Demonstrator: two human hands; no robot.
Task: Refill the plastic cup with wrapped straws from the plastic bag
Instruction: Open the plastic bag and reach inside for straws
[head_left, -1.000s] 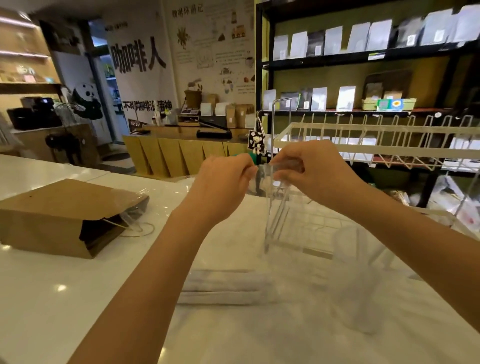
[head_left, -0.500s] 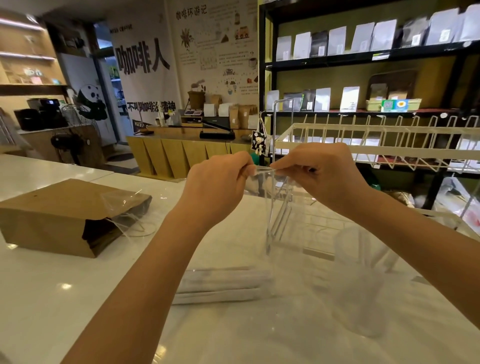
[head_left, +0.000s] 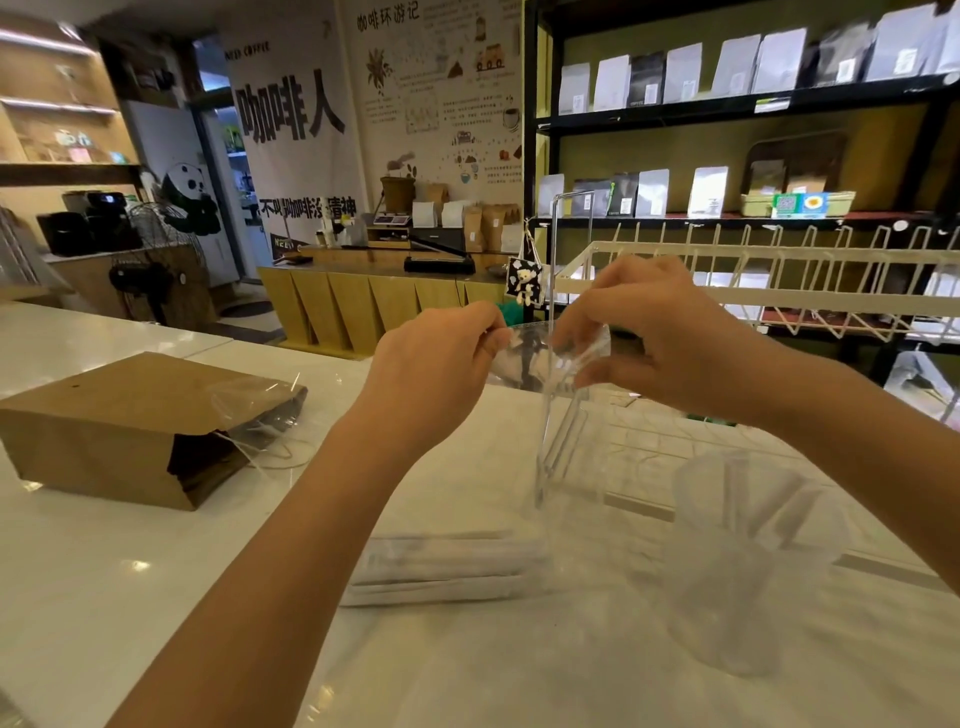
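white counter (head_left: 104, 597) | left hand (head_left: 436, 364), right hand (head_left: 670, 338) pinch plastic bag (head_left: 545, 353)

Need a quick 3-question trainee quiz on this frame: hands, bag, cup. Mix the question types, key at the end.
1. True or false: both the left hand and the right hand pinch the top edge of the clear plastic bag.
2. Where do the white wrapped straws lie? A) inside the bag, low on the white counter; B) in the brown paper bag; C) on the white wire rack.
3. Fill in: the clear plastic cup stands nearer the ___ hand.

Key: 1 true; 2 A; 3 right.
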